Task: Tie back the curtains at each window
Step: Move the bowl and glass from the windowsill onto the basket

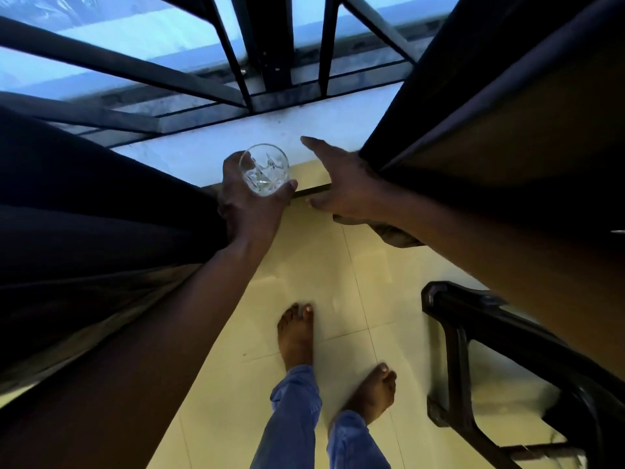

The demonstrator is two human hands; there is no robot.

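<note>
Left hand (250, 211) grips a glass (264, 170); right hand (341, 184), fingers spread and empty, reaches beside the right curtain (490, 106). Gathering probably comes next; the glass needs setting down first.

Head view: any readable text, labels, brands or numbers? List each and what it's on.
None: no words, labels, brands or numbers show anywhere in this view.
Glass in the left hand: only a cut pattern, no print.
Curtains, window bars, sill, floor tiles and dark chair: all plain.
Right hand is open and holds nothing printed.
</note>
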